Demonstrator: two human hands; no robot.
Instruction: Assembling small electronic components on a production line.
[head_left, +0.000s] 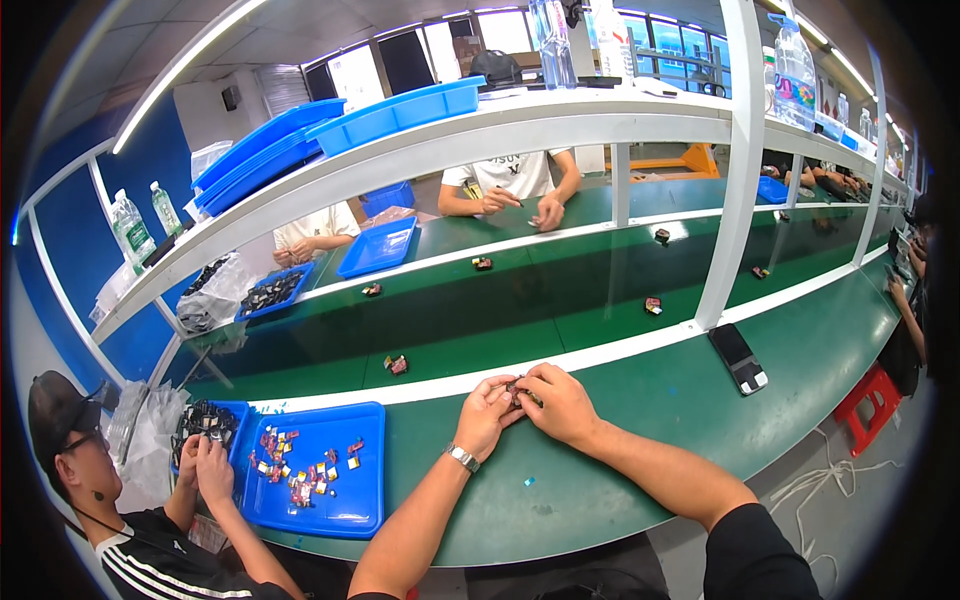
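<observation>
My left hand [485, 415] and my right hand [556, 403] meet over the green bench, near the white rail. Between their fingertips they pinch a small dark part [516, 392], mostly hidden by the fingers, so its kind does not show. A wristwatch [462, 458] circles my left wrist. To the left of my forearm lies a blue tray [362, 490] with several small red, yellow and white parts [310, 476] scattered in it. A tiny blue scrap [530, 481] rests on the bench between my forearms.
Beyond the white rail [600, 345], small parts [397, 365] lie spaced along a green belt. A black phone [738, 358] rests at right. A co-worker [120, 500] sits at left by a tray of black parts [208, 420]. A white post [735, 170] and a shelf [420, 138] stand ahead.
</observation>
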